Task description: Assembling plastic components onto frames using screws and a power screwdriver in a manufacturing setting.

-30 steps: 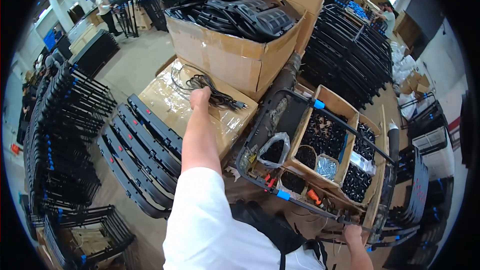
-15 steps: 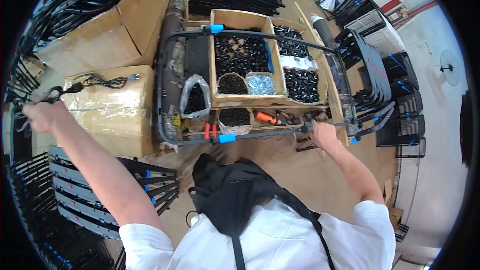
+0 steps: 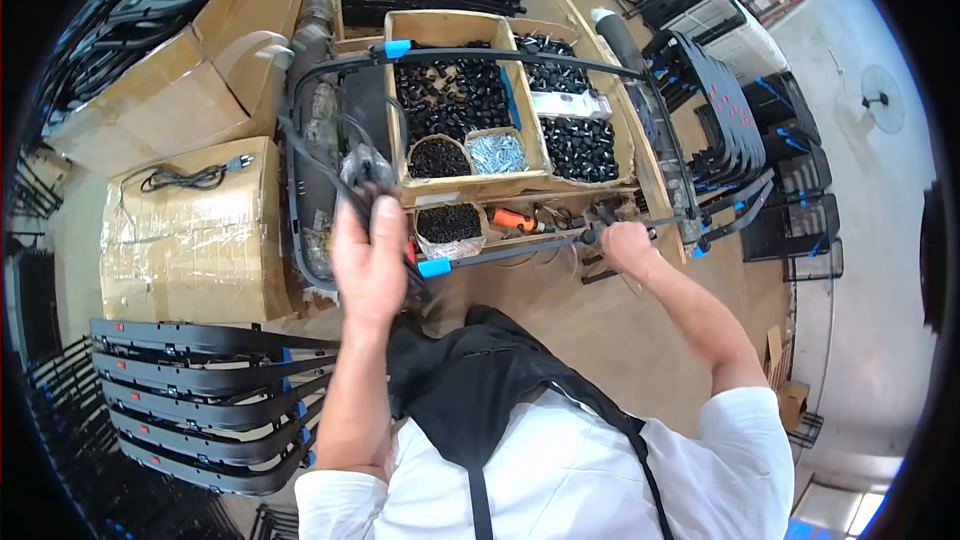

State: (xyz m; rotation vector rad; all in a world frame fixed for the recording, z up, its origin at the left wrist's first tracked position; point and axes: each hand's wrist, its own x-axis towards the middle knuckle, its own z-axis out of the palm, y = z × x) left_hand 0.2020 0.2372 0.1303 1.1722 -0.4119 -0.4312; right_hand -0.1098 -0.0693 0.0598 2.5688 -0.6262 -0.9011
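Observation:
My left hand (image 3: 372,265) is closed on a black power cord (image 3: 345,180), smeared by motion, in front of the near left part of a black tubular frame (image 3: 530,253). Loops of the cord swing beyond the fingers. At the right, my right hand (image 3: 628,246) wraps round the frame's near bar. Inside the frame sits a wooden tray (image 3: 470,187) divided into compartments, holding black knobs (image 3: 578,148), small dark screws (image 3: 438,156) and silvery screws (image 3: 497,153). An orange-handled tool (image 3: 514,220) lies in the tray's near trough, beside a bag of small dark parts (image 3: 449,225).
On the left stands a taped carton (image 3: 190,250) with another coiled power cord (image 3: 185,178) on top. A larger open carton (image 3: 160,90) of dark plastic parts is behind it. Grey-black panels (image 3: 190,410) are stacked lower left. Stacked black frames (image 3: 735,120) and a fan (image 3: 880,100) are at right.
My left hand has swung from the far left to the frame's near left side, carrying the cord. My right hand stays at the near bar. The whole view has shifted slightly.

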